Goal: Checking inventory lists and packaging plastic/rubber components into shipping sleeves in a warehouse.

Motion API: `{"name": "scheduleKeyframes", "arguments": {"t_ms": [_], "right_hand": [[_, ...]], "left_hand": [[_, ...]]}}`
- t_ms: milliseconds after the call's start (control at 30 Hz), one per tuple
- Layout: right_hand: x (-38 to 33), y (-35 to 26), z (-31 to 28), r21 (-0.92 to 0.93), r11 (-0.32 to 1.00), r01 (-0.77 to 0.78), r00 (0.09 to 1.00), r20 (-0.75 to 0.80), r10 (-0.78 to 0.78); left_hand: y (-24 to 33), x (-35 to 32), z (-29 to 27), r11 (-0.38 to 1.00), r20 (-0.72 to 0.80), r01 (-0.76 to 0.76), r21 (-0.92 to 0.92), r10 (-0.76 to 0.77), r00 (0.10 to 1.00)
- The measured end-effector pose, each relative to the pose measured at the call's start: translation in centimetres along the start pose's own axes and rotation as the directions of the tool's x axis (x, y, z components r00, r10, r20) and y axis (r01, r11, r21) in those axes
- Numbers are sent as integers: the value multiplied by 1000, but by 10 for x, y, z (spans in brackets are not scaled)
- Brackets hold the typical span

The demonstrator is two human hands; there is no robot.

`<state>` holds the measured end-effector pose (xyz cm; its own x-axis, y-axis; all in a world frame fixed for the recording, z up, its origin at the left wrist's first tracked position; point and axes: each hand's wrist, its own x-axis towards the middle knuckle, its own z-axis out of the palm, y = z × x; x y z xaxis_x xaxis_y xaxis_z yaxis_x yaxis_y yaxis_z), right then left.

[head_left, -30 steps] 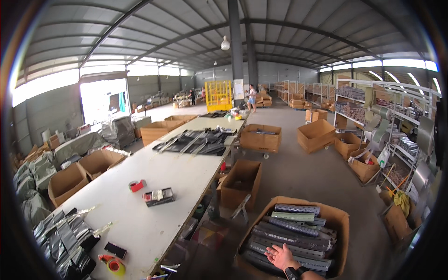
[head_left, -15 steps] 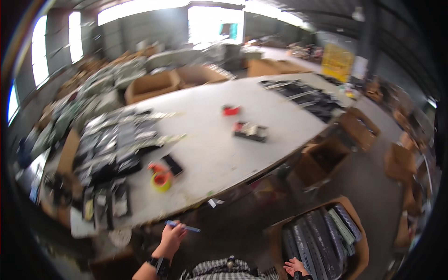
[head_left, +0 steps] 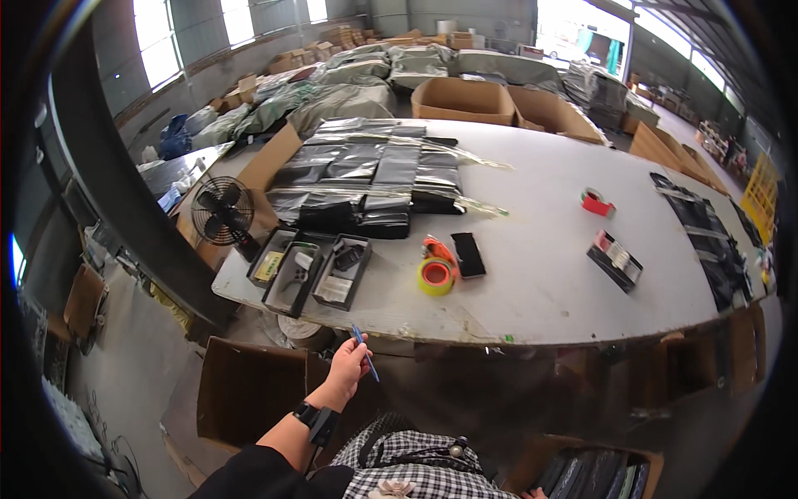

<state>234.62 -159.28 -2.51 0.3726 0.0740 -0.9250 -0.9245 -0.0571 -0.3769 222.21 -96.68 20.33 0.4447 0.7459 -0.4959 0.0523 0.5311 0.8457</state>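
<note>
The view swings left from a half-second ago, carrying the carton (head_left: pixel 532 457) of rolls (head_left: pixel 594 476) to the lower edge. The left hand (head_left: pixel 349 366) now sits higher in view, thumb and fingers pinching a blue pen (head_left: pixel 371 366) just off the near edge of the table (head_left: pixel 540 283). From that hand, the right tray (head_left: pixel 359 279) of three is at twelve o'clock, the tape (head_left: pixel 435 289) between one and two, and the fan (head_left: pixel 223 209) between ten and eleven. At four o'clock, the right hand (head_left: pixel 536 494) barely shows beside the rolls; I cannot tell its fingers' state.
</note>
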Motion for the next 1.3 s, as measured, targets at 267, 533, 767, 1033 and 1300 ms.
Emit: {"name": "scheduleKeyframes", "arguments": {"t_ms": [267, 533, 767, 1033, 1300], "right_hand": [[-4, -43, 67, -86, 994, 63, 997, -49, -67], [37, -55, 134, -272, 958, 94, 985, -113, -129], [56, -74, 158, -230, 968, 98, 986, -113, -126], [-8, -65, 227, -154, 972, 180, 953, -218, -211], [-33, -42, 200, -139, 977, 163, 927, -317, -200]], "left_hand": [[55, 108, -92, 811, -184, -462, 359, 547, 817], [137, 172, -174, 249, -75, -156, 956, 721, 689], [153, 198, -176, 46, 5, -52, 998, 696, 718], [164, 212, -139, 88, 174, -351, 932, 742, 647], [146, 176, 85, 52, 690, -849, 525, 558, 461]]}}
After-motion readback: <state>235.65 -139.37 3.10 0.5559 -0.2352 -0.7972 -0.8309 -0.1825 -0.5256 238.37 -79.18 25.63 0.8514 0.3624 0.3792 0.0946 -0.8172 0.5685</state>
